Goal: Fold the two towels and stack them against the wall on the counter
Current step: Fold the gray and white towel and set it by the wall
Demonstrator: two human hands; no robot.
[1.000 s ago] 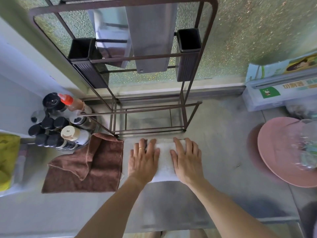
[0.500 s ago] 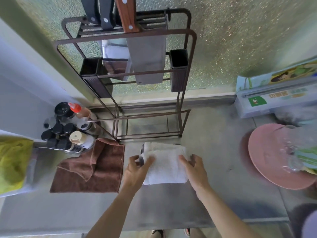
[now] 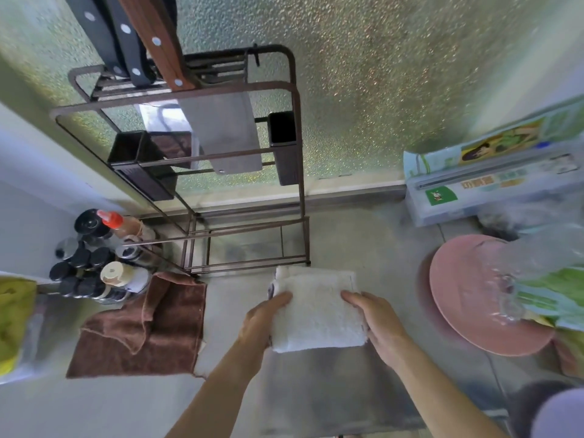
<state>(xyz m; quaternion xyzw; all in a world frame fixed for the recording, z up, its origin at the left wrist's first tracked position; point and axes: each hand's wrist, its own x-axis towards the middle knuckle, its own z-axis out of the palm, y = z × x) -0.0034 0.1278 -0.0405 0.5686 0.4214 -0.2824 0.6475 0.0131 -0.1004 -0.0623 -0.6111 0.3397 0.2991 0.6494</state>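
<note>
Both sets of fingers [image 3: 349,297] clasp the folded white towel [image 3: 316,308] at lower centre, left hand [image 3: 260,324] and right hand [image 3: 380,327] on opposite sides. It looks soft and light, so gripping both sides should keep the folds together. The brown towel [image 3: 151,330] lies unfolded at lower left. The rack [image 3: 246,257] crowds the wall; bare worktop [image 3: 363,245] lies right.

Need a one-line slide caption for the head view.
Both hands, left and right, grip the folded white towel; brown towel lies unfolded beside it.

The grey counter [image 3: 363,248] bears a brown towel [image 3: 142,336], metal rack [image 3: 246,248], bottles [image 3: 94,267], pink plate [image 3: 467,298].
</note>
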